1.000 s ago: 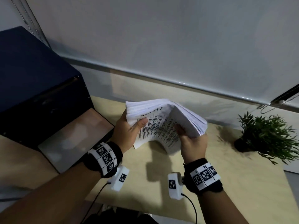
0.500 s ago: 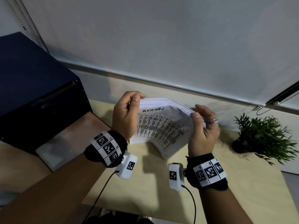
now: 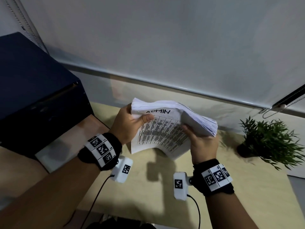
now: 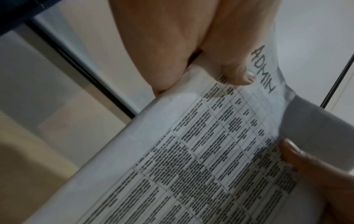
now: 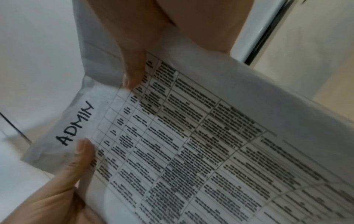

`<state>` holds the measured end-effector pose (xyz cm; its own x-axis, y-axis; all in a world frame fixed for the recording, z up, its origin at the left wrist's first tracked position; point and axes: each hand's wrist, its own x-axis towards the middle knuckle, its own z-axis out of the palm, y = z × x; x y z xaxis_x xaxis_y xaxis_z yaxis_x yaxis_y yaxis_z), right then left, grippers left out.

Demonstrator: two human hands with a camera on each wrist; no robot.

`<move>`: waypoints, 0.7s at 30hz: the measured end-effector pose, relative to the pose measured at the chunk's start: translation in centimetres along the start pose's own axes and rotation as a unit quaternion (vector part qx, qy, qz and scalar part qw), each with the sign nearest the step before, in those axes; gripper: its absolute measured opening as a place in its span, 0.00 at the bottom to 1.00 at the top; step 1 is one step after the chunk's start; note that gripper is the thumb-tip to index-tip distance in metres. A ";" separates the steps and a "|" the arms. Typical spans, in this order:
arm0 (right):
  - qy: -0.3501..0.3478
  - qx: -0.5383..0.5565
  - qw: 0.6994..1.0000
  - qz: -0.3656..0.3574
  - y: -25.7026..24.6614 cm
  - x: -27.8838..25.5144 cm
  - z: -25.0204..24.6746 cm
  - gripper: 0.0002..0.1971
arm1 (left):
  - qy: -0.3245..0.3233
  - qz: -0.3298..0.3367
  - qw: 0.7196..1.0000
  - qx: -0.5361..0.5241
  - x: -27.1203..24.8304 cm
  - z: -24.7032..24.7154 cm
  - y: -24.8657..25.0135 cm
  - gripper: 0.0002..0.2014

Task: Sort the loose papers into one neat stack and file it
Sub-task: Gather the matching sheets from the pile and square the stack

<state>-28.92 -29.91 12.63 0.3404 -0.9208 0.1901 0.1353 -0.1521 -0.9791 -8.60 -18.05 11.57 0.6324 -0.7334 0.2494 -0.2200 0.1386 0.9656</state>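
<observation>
A thick stack of white papers [image 3: 165, 128] is held up above the desk, bent over at its top, its front sheet a printed table headed "ADMIN" [image 4: 220, 144] [image 5: 191, 144]. My left hand [image 3: 130, 123] grips the stack's upper left corner, thumb [image 4: 237, 66] pressed on the front sheet beside the heading. My right hand [image 3: 201, 142] grips the right side, thumb [image 5: 134, 66] on the front sheet and the folded-over thick edge above it. The fingers behind the stack are hidden.
A dark blue filing box [image 3: 33, 90] stands at the left on the light wooden desk [image 3: 148, 192]. A small potted plant [image 3: 270, 139] sits at the right. A window blind [image 3: 165, 38] hangs behind, with a bead cord at the right.
Both hands came down from the stack's top edge to its sides. The stack's top is fanned and folded over to the right again, as it was a second ago.
</observation>
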 end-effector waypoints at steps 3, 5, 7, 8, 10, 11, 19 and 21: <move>-0.005 -0.003 1.000 0.020 0.9 -0.8 -0.3 0.12 | -0.005 -0.009 1.000 -0.001 -0.7 -0.2 -1.2 0.26; -0.014 -0.015 0.998 0.062 1.6 -1.8 -0.3 0.19 | -0.015 -0.024 1.000 -0.004 -1.4 -0.2 -2.5 0.31; -0.017 -0.017 0.996 0.082 2.2 -1.7 -0.4 0.10 | -0.011 -0.016 1.000 0.017 -1.8 -0.2 -3.1 0.29; -0.018 -0.027 0.997 0.074 2.4 -1.6 -0.4 0.15 | -0.010 -0.014 1.000 0.022 -1.9 0.0 -3.2 0.28; -0.018 -0.044 0.997 0.068 2.7 -1.8 -0.2 0.24 | -0.008 -0.019 1.000 0.020 -2.3 0.5 -3.2 0.23; -0.015 -0.037 0.997 0.073 2.5 -1.9 0.0 0.22 | -0.007 -0.023 1.000 0.015 -2.5 0.7 -3.2 0.20; 0.039 0.016 0.986 0.160 1.5 0.1 -0.3 0.06 | -0.102 -0.116 0.986 0.059 -0.2 -0.8 -2.9 0.20; 0.096 0.061 0.965 0.237 3.4 0.4 -1.3 0.10 | -0.171 -0.201 0.960 0.089 -1.0 -2.4 -5.3 0.24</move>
<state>-29.55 -31.27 9.33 0.2129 -0.9282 -0.3050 0.1187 0.3344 -0.9349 -6.28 -16.46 6.39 0.4187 -0.8835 -0.2099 -0.1510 -0.2957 0.9433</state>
